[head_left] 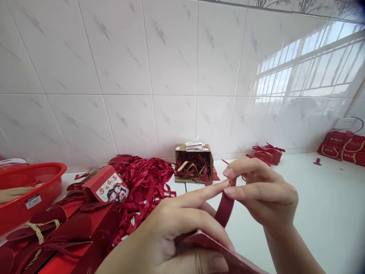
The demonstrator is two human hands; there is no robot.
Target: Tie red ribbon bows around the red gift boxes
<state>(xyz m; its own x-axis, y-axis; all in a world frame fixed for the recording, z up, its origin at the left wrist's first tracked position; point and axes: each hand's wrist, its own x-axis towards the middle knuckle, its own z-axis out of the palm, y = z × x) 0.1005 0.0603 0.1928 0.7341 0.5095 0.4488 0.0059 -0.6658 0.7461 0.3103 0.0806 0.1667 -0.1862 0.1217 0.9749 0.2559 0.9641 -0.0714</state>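
My left hand (176, 232) is closed around a dark red piece that looks like a folded gift box (212, 243), thumb below and fingers above. Most of that box lies behind the hand and past the lower edge. My left index finger reaches out to a dark red ribbon (225, 209) rising from the box. Between thumb and fingertips, my right hand (265, 190) pinches the ribbon's upper end, where a small gold-coloured bit shows. Whether the ribbon is fixed to the box is hidden.
Dark red ribbons (151, 179) lie heaped beside red gift boxes (105, 184) on the left. Another person's hand (14, 194) is in a red basket (54, 179). An opened carton (211, 163) holds scraps by the tiled wall; bow-tied boxes (269, 154) and red bags (339, 146) stand at right.
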